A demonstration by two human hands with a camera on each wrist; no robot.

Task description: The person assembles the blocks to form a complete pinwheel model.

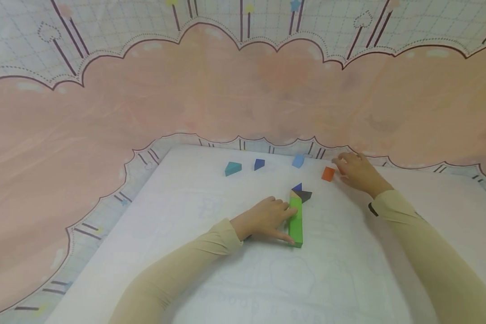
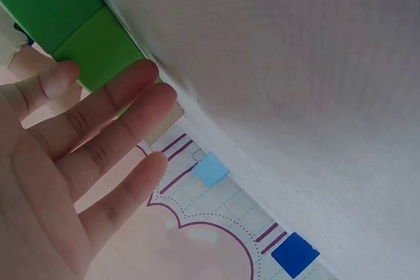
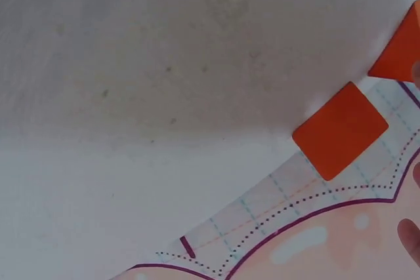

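Observation:
My left hand (image 1: 269, 218) lies beside a row of green blocks (image 1: 295, 225), its thumb and a finger touching them. Those fingers look straight and spread in the left wrist view. At the far end of the row are a beige tip (image 1: 293, 194), a dark block (image 1: 304, 196) and a small blue triangle (image 1: 297, 186). My right hand (image 1: 356, 173) is beside an orange block (image 1: 328, 174) near the back edge. A fingertip meets a second, wedge-like orange block (image 3: 399, 54) at the right wrist view's edge. Whether it is gripped is cut off from sight.
Along the back of the white table (image 1: 178, 202) sit a teal block (image 1: 232, 168), a dark blue block (image 1: 259, 164) and a light blue block (image 1: 298, 161). A patterned pink cloth (image 1: 227, 94) rises behind the table edge.

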